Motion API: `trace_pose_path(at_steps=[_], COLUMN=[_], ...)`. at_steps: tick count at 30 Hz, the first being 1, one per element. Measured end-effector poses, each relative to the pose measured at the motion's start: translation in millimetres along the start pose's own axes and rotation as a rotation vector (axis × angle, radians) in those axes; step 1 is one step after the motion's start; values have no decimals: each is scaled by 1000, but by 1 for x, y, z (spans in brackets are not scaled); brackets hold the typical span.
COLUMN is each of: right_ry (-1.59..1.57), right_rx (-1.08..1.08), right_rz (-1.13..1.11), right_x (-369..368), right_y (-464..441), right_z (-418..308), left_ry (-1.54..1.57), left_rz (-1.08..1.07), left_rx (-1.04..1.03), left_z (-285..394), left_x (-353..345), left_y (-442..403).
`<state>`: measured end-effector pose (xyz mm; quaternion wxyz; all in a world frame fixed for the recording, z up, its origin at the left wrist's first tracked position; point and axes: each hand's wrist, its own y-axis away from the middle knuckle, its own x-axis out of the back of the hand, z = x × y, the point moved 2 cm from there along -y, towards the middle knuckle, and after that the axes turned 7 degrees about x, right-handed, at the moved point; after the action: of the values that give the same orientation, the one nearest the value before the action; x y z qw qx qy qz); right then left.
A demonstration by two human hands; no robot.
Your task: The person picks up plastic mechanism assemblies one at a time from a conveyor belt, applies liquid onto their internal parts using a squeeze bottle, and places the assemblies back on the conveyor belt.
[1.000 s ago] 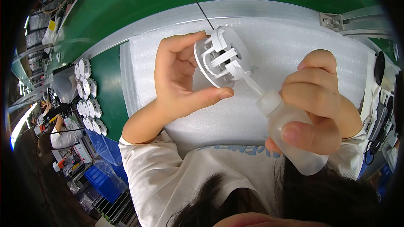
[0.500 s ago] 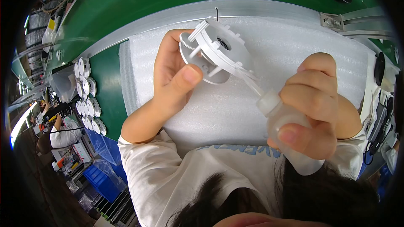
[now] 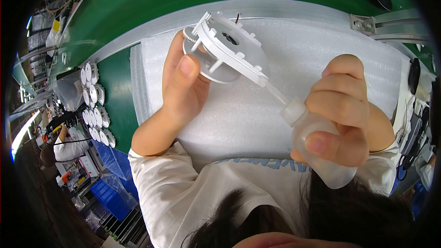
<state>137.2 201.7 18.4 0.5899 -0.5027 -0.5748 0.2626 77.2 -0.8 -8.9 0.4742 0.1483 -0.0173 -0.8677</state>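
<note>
Head view: the left hand's [image 3: 181, 96] fingers are closed about the left edge of a white plastic part [image 3: 223, 48], thumb on its near side, holding it tilted above the foam sheet [image 3: 239, 133]. The right hand's [image 3: 342, 110] fingers curl around a cloudy squeeze bottle [image 3: 308, 126]. Its long axis slants up and leftward, so the nozzle [image 3: 277, 94] points at the part's lower right end, the end nearer the right hand; I cannot tell whether they touch. Farther left, similar white pieces [image 3: 96, 117] sit on the green table [image 3: 119, 96].
</note>
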Motion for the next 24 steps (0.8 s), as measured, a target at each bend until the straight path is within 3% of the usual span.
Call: trace_pose_path(at_steps=[3,5,6,7,8,9,10,11,12,14,16,18,20,21,24], right_ry=[-159,-683,-675,-915,-1144,-1140,-1130,-1111,-1108,-1288,-1307,-1344,-1313,-1348,-1402], right_rx=[-109,-376,-359,-691,-1028,-1012,-1232,-1452,-1436,-1441,-1435,-1436,-1430,-1425,-1399], right_rz=[-74,66,63,278,500,494,496,494,489,718,714,677,785,727,660], right_x=[4,0,-4,-12,-20,-22,-25,-29,-30,-28,-24,-20,-23,-22,-19], right_y=[-4,3,6,14,23,24,28,32,33,38,41,38,40,39,35], right_z=[5,22,25,33,39,46,54,59,61,71,75,76,73,72,70], left_ry=[72,-29,-278,-525,-524,-936,-1345,-1343,-1520,-1777,-1677,-1518,-1361,-1280,-1328], left_rz=[72,257,392,528,527,685,839,847,901,928,935,1110,1163,1200,1275], left_rx=[-49,-222,-283,-342,-359,-267,-156,-171,-55,148,280,67,-18,-80,-8], left_z=[6,19,25,33,41,53,62,66,67,65,55,47,48,49,40], left_x=[2,23,40,56,64,67,71,75,82,101,113,114,130,141,171], left_y=[-8,-22,-33,-44,-54,-62,-71,-80,-90,-107,-116,-108,-96,-88,-55])
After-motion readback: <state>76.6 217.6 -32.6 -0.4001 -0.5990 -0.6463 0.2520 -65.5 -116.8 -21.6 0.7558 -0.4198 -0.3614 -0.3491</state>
